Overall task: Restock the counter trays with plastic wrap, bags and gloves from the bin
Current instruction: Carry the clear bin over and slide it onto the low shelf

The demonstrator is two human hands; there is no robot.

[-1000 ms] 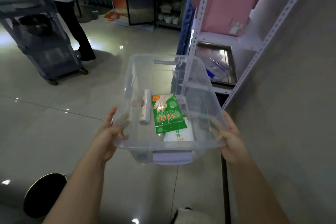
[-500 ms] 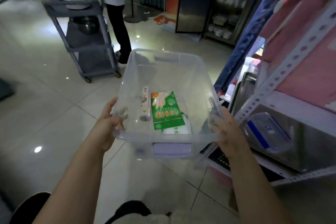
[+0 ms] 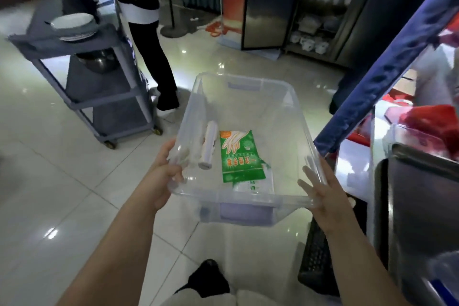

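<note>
I carry a clear plastic bin (image 3: 285, 112) in front of me above the tiled floor. My left hand (image 3: 161, 174) grips its near left rim. My right hand (image 3: 323, 196) holds the near right corner, fingers spread against the wall. Inside lie a white roll of plastic wrap (image 3: 208, 148) on the left, a green glove packet (image 3: 239, 156) in the middle, and a white packet (image 3: 255, 185) partly under the green one.
A grey service cart (image 3: 99, 87) with white plates (image 3: 73, 23) stands at the left, with a person (image 3: 146, 32) beside it. A blue shelf post (image 3: 387, 64) and metal shelving (image 3: 422, 181) crowd the right. A dark cabinet with dishes (image 3: 320, 7) stands at the back.
My view has swung left, away from the shelf and wall and towards the open floor. The bin stays in both hands; the cart and person now appear closer.
</note>
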